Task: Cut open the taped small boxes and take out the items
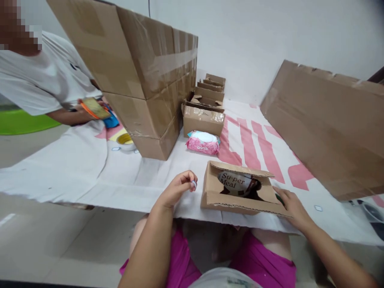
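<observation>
A small open cardboard box (214,196) lies near the table's front edge, its long flaps partly raised. Inside it shows a packet (235,182) printed "Su-per Meal". To the left of the box, my left hand (177,188) is closed in a pinch on a small white-and-blue piece (194,184), too small to make out. My right hand (289,206) holds the box at its right end; something dark green shows by those fingers. Behind the box sits a pink-and-white soft pack (203,143), apart from both hands.
Taped cartons (144,80) stand stacked at the left. Several open boxes (205,114) line up behind the pack. A large carton (327,128) leans at the right. Across the table, a person (57,76) holds a tape roll (95,108). Another tape roll (127,146) lies on the white cloth (120,180).
</observation>
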The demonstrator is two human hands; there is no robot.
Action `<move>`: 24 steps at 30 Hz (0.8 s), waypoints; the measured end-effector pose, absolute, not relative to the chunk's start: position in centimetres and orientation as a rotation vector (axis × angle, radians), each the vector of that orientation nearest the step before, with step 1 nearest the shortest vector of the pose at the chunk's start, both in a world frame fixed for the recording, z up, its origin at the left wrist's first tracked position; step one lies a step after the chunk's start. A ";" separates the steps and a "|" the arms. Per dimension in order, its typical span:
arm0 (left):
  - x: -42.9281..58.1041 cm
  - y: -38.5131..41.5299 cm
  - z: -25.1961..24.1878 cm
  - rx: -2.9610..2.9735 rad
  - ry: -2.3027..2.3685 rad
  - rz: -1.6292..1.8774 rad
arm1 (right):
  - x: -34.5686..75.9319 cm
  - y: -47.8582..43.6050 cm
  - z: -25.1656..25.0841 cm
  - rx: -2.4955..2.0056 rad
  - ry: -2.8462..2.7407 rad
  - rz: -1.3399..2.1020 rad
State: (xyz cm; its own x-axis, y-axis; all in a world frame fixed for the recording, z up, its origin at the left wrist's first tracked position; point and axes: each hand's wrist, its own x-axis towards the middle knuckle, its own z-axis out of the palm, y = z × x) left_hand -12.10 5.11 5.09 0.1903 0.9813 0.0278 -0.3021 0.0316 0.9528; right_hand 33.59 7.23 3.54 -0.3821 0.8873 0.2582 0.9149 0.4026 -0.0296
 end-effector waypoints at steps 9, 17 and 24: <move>-13.3 2.3 6.5 1.335 0.677 0.517 | 25.3 -1.7 4.2 -1.190 -2.185 0.139; -5.2 0.7 6.7 1.847 0.671 0.294 | 17.8 -4.9 2.8 -0.963 -2.305 0.683; -2.7 1.3 5.6 1.821 0.798 0.257 | 18.1 -4.4 2.3 -1.195 -2.226 0.666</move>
State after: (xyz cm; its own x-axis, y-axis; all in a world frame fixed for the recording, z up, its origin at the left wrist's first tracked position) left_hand -2.66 1.26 5.56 0.7518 0.6297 -0.1958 0.3969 -0.1950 0.8969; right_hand 18.08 -4.39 2.26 -0.4735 0.8547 0.2126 0.5976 0.4891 -0.6353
